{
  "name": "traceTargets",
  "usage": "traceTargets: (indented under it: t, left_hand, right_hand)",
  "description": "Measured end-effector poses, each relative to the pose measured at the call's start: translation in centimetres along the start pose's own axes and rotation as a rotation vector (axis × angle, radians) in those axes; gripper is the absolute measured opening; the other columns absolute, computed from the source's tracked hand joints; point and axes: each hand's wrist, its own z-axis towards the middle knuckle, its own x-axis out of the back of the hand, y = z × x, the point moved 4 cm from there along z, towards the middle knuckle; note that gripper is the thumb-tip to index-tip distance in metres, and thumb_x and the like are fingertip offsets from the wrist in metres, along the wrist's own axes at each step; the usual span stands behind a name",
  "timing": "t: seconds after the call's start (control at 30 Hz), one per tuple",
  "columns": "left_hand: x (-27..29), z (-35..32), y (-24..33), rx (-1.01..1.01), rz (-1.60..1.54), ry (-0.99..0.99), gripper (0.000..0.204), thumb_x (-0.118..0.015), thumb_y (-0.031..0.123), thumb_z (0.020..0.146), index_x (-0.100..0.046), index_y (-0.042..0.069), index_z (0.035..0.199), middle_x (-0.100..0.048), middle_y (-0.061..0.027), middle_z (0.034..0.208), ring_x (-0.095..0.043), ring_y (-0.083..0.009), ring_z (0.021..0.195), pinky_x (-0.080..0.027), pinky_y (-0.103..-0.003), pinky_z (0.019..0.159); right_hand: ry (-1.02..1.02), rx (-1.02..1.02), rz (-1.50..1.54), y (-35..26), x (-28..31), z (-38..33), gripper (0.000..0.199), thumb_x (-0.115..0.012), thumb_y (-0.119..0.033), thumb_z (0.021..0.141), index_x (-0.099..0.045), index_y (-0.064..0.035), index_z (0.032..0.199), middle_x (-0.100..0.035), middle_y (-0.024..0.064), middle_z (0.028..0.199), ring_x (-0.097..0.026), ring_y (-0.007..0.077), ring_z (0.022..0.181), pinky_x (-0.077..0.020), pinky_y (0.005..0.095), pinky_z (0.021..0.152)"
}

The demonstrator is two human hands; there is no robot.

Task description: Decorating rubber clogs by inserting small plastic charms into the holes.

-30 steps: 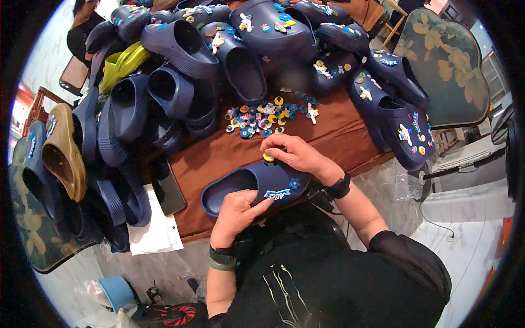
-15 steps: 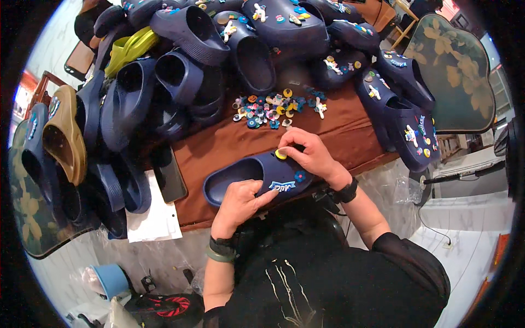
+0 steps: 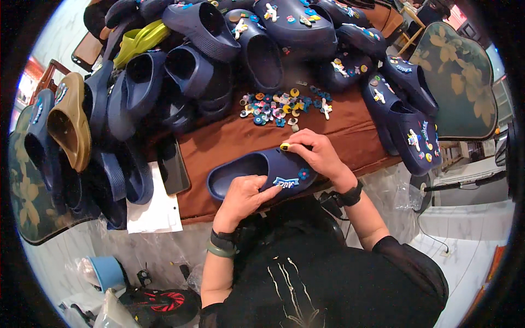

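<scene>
A dark blue clog [image 3: 224, 174] lies sideways on the brown cloth before me, its toe to the right. My left hand [image 3: 247, 198] grips its near side, with some fingers inside the opening. On the upper sit a light blue banner-shaped charm [image 3: 286, 182] and a blue flower charm [image 3: 303, 174]. Between thumb and forefinger my right hand [image 3: 317, 156] pinches a small yellow charm [image 3: 285, 147] at the clog's far side. Whether its stem is in a hole is hidden. A pile of mixed small charms [image 3: 268, 112] lies just beyond the clog.
Dark blue clogs [image 3: 262, 60] are heaped along the far side and left, with a lime green one [image 3: 139, 42] and a tan one [image 3: 71, 123] among them. More decorated clogs [image 3: 418, 136] stand at right. A phone [image 3: 174, 167] and white paper [image 3: 153, 210] lie at left.
The view has shifted slightly, moving the scene a little to the right. My right hand keeps its pinch on the yellow charm, which now looks more tilted. The left hand stays on the clog.
</scene>
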Motion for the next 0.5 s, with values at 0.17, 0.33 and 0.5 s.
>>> traceTargets:
  t: [0.17,0.33,0.5]
  left_hand:
    - [-0.2,0.0,-0.2,-0.025,-0.009,0.019,0.037,-0.071,0.027,0.085,-0.055,-0.001,0.067,-0.049,-0.0196,0.063,-0.053,-0.037,0.059,-0.038,-0.043,0.054]
    - [-0.2,-0.1,-0.4,0.014,-0.026,0.004,0.036,-0.071,0.027,0.085,-0.057,-0.001,0.068,-0.051,-0.0198,0.064,-0.055,-0.038,0.061,-0.039,-0.043,0.054]
    - [0.1,0.1,0.5,-0.003,-0.024,0.001,0.033,-0.071,0.027,0.086,-0.061,0.0,0.071,-0.054,-0.02,0.066,-0.056,-0.0371,0.063,-0.04,-0.043,0.055]
  right_hand:
    - [-0.012,-0.256,0.219,1.2,-0.2,0.6,0.013,-0.066,-0.008,0.09,-0.073,0.0005,0.097,-0.07,0.0073,0.093,-0.063,0.0145,0.09,-0.0499,0.0272,0.08]
    - [0.124,-0.056,0.04,0.1,-0.2,0.4,0.012,-0.072,-0.005,0.084,-0.074,-0.0018,0.095,-0.069,0.007,0.093,-0.063,0.0167,0.088,-0.0496,0.0277,0.079]
    - [0.092,0.137,-0.138,-0.7,-0.4,0.4,0.02,-0.078,-0.004,0.075,-0.074,-0.0055,0.094,-0.067,0.0061,0.091,-0.061,0.0212,0.088,-0.0509,0.032,0.076]
